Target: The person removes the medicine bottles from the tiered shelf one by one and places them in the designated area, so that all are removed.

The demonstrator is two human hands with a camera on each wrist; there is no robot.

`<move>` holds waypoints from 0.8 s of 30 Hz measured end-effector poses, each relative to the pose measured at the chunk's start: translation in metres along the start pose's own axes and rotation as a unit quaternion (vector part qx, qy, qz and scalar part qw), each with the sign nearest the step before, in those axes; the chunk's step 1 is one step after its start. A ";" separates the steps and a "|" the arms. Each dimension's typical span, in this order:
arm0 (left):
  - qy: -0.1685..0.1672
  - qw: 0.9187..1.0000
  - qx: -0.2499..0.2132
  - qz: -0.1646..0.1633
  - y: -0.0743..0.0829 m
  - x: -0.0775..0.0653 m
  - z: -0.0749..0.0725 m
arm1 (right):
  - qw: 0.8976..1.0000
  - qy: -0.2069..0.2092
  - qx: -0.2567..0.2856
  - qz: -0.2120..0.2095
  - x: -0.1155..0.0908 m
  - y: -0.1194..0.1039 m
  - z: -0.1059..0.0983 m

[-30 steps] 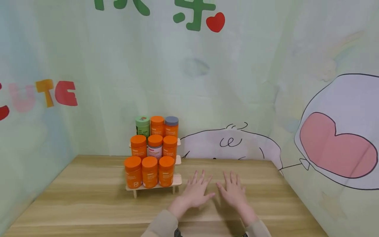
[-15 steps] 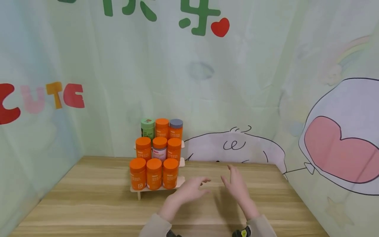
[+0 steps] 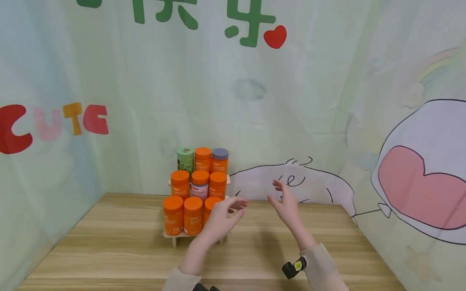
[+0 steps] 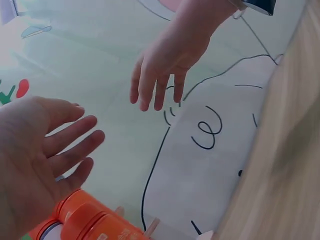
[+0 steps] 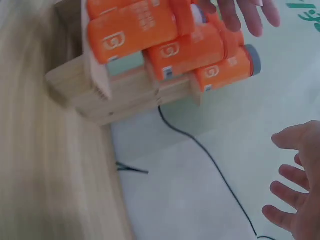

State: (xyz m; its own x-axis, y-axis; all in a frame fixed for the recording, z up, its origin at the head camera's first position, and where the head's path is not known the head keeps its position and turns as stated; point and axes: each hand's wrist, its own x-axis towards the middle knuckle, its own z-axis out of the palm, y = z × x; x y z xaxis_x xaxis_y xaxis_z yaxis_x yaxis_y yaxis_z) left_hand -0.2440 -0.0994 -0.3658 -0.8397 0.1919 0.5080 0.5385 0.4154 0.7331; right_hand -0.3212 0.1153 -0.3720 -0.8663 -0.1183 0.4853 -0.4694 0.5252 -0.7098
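Note:
My left hand (image 3: 221,216) is raised above the table in the head view, fingers loosely bent with nothing between them. It overlaps the front right orange jar (image 3: 210,204) there and hides much of it. To its right, my right hand (image 3: 287,205) hangs in the air, fingers relaxed and holding nothing. Orange-lidded jars, including the front left orange jar (image 3: 173,216), stand in three rows on a stepped wooden rack (image 3: 174,241). At the top are a green jar (image 3: 185,161) and an orange jar with a grey-blue lid (image 3: 220,161). A white-labelled jar (image 3: 200,190) stands in the middle row.
The rack stands on a wood-grain table (image 3: 109,242) toward its back left. A printed pale green curtain (image 3: 160,93) rises behind the table and along both sides. A black wrist device (image 3: 294,268) sits on the right sleeve.
Both hands have lifted from flat near the tabletop into the air, fingers bending a little. The left hand now covers part of the jars. The head view has shifted slightly; the jars stay on the rack.

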 end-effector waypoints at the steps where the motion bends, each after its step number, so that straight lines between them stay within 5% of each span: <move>1: 0.018 1.000 -0.014 -0.002 0.000 -0.001 -0.003 | 1.000 -0.004 0.022 0.003 0.004 -0.003 0.000; 5: 0.070 0.993 -0.097 -0.024 -0.003 -0.002 -0.016 | 0.996 -0.015 0.089 0.009 0.019 -0.016 0.001; 10: 0.094 0.978 -0.184 -0.038 -0.001 -0.008 -0.040 | 0.991 -0.033 0.126 0.008 0.037 -0.031 0.000; 19: 0.173 0.954 -0.244 -0.019 -0.014 -0.022 -0.084 | 0.989 -0.067 0.130 -0.022 0.067 -0.055 0.008; 24: 0.224 0.941 -0.250 -0.046 -0.027 -0.035 -0.102 | 0.988 -0.076 0.130 -0.037 0.079 -0.057 0.020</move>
State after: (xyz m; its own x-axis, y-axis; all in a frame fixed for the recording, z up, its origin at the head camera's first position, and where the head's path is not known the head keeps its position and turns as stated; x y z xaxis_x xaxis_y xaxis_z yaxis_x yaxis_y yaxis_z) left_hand -0.2219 -0.2084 -0.3574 -0.8314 -0.2643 0.4889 0.5240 -0.0799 0.8479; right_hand -0.3659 0.0586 -0.3036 -0.8348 -0.2827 0.4724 -0.5427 0.2789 -0.7923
